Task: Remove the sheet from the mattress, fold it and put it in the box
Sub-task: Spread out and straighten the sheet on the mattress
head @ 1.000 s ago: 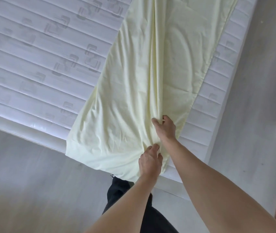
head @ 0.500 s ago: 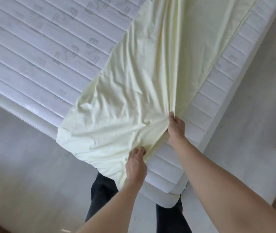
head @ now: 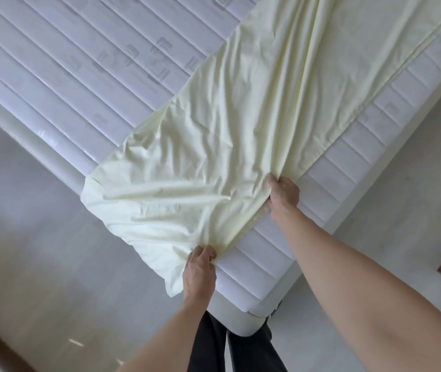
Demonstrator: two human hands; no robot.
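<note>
Lying rumpled across the white quilted mattress [head: 85,76], the pale yellow cotton sheet [head: 214,146] runs in a long band from the far right to the near corner, one end drooping over the mattress edge. The left hand [head: 199,272] has its grip pinched on the sheet's near edge; the right hand [head: 284,194] bunches a fold farther along. Grey floor [head: 39,251] lies below.

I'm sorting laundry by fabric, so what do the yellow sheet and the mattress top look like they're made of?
Sheet: thin matte woven cloth, probably cotton or a blend; it creases finely and bunches where the left hand and right hand grip it. Mattress: white quilted fabric with a slight sheen, stitched in parallel padded channels.
</note>
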